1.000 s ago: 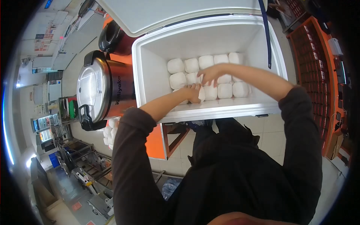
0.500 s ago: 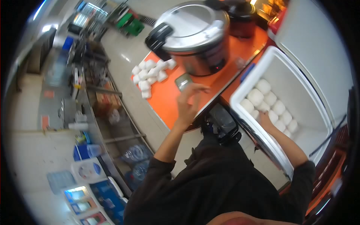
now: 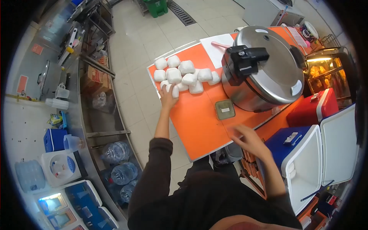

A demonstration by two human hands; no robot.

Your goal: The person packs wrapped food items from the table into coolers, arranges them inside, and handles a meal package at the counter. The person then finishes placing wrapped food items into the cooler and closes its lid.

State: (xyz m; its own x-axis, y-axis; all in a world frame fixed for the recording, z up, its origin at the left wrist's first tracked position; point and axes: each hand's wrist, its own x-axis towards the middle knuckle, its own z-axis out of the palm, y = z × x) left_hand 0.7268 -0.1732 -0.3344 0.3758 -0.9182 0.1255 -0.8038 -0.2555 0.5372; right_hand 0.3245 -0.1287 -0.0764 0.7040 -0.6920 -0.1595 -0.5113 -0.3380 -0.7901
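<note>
My left hand (image 3: 168,99) is at the near left end of a pile of white rounded wrapped bundles (image 3: 173,76) on the orange tabletop (image 3: 195,126). Its fingers curl around one white bundle (image 3: 175,91) at the pile's edge. My right hand (image 3: 251,142), somewhat blurred, hovers over the table's near edge, fingers stretched out and nothing seen in them. Between the hands lies a small flat square container (image 3: 225,109) with a pale label. More white bundles (image 3: 292,170) show inside the open cooler (image 3: 285,165) to the right, mostly hidden by its wall.
A large silver rice cooker (image 3: 264,69) with black handles stands at the table's right, beside a white sheet (image 3: 214,48). A red cooler (image 3: 314,107) and a lit glass food case (image 3: 326,73) are farther right. Metal shelving (image 3: 103,134) with water bottles runs along the left.
My right hand has come out of the cooler and over the table's edge. My left hand has moved from beside the square container to the pile. The view has swung left.
</note>
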